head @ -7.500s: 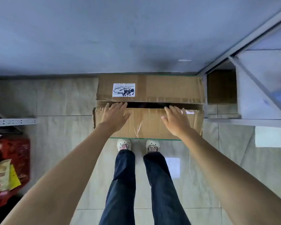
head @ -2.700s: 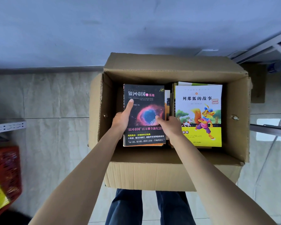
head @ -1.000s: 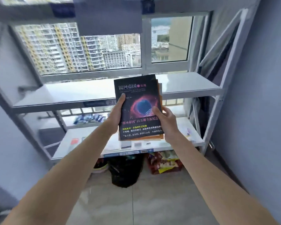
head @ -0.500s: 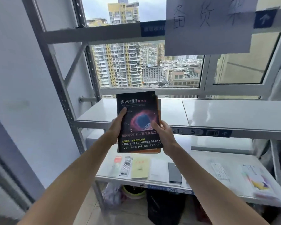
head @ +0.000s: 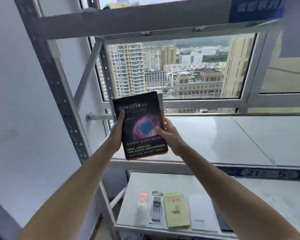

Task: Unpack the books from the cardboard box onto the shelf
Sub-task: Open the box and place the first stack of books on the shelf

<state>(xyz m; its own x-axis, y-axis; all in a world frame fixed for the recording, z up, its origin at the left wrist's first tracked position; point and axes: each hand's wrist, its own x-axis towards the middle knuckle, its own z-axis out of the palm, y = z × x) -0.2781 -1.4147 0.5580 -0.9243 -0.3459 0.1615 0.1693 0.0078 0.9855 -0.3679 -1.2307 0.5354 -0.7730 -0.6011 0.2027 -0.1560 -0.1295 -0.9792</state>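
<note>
A small stack of books (head: 140,125), its top one black with a red-and-blue nebula on the cover, is held up between both hands. My left hand (head: 117,134) grips the stack's left edge with the thumb on the cover. My right hand (head: 170,135) grips the right edge, thumb over the cover. The stack hangs tilted above the left end of the grey metal shelf board (head: 232,141), just past its front edge. The cardboard box is out of view.
A grey upright post (head: 64,104) of the shelf frame stands left of the books, and a crossbeam (head: 128,23) runs overhead. The lower shelf (head: 206,186) carries small packets, a yellow booklet (head: 176,212) and a white sheet. A window lies behind the shelf.
Since half a second ago the view has closed in on the shelf and the stack has risen over its left end. Earlier, both hands lifted this stack out of the opened box.
</note>
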